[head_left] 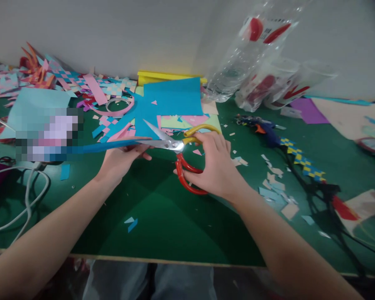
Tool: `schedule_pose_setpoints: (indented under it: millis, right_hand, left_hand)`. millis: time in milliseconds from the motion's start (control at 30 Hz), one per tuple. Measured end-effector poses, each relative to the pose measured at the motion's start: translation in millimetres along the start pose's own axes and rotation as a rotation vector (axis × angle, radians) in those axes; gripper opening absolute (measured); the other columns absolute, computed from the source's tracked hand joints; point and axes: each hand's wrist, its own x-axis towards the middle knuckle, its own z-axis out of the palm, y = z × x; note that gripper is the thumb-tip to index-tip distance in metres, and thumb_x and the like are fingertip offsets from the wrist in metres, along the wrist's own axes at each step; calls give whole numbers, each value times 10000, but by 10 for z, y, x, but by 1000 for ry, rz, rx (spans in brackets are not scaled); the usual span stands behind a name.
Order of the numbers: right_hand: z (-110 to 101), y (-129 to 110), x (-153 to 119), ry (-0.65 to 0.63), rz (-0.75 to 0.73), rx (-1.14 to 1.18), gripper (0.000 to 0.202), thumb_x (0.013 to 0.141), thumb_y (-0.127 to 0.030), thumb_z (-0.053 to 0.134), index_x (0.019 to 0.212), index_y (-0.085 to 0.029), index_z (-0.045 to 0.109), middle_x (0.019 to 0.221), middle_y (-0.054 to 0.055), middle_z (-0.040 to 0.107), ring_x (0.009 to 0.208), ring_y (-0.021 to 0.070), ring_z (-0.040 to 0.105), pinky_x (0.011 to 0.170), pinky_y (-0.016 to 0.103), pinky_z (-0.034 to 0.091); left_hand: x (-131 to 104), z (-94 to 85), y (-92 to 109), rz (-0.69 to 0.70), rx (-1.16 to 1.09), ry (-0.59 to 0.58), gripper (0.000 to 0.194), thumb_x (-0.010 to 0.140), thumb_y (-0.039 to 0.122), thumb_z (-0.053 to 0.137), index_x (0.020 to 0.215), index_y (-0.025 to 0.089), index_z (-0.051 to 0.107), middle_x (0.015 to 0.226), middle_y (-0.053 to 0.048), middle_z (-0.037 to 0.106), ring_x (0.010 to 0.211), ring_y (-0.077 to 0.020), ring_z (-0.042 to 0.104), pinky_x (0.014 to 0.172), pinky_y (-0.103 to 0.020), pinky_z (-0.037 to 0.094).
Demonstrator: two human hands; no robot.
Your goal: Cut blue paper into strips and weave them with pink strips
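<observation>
the left hand (120,160) has its grip pinching a blue paper strip (109,146) above the counter (156,237), close to the open blades of the scissors (176,146). the right hand's (217,166) grip is closed around the yellow and red handles. the strip looks light, floppy and easy to crease, best pinched gently by its flat faces near the end; the stiff, heavier scissors suit a hold by their loops.

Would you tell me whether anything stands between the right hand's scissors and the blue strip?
Nothing visible: the right hand holds the open scissors at the end of the blue strip, beside the left hand.
</observation>
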Motion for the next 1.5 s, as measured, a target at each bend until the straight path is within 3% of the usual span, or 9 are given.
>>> schedule_pose_setpoints:
  millis: [267,567,833,1000,1267,1500]
  right_hand:
    - [-9,-5,-15,18,-36,-43,628,718,-457,695,1235,-231,420,1139,124,549,1108,365,520,917,504,358]
    - [-22,-8,-6,22,-56,-35,600,727,-471,682,1222,-229,445,1145,130,565,1106,370,532,906,505,362]
    - [-9,25,-5,26,-72,-25,587,724,-449,682,1216,-215,463,1145,135,581,1108,372,536,924,515,365]
    - [-15,35,-8,14,-73,-18,558,742,-437,659,1217,-209,476,1163,144,586,1133,375,533,938,521,371]
    - [3,61,-7,-4,-40,12,576,718,-439,669,1227,-223,506,1175,141,603,1169,392,530,972,536,368]
    - [4,77,-5,4,-52,31,556,731,-435,664,1221,-211,523,1181,150,617,1185,393,538,978,553,384]
  left_hand:
    - [-14,-4,22,77,-26,-119,161,772,174,715,914,208,782,840,-31,762,616,-150,705,683,-298,606]
    - [3,31,91,51,6,-145,152,729,159,729,845,233,792,818,-19,755,580,-142,690,678,-304,600]
    - [-3,39,84,46,3,-100,161,749,117,676,832,209,778,740,-7,739,579,-135,682,644,-281,583]
    - [-16,17,33,61,-39,-110,181,752,96,674,869,204,761,815,-5,750,611,-123,690,698,-275,586]
    - [-11,13,-10,-14,14,-83,166,771,193,695,931,170,734,795,-29,742,652,-161,710,718,-312,597]
    - [10,45,7,-15,3,-89,184,766,165,677,936,158,748,928,-61,757,620,-144,699,662,-285,606]
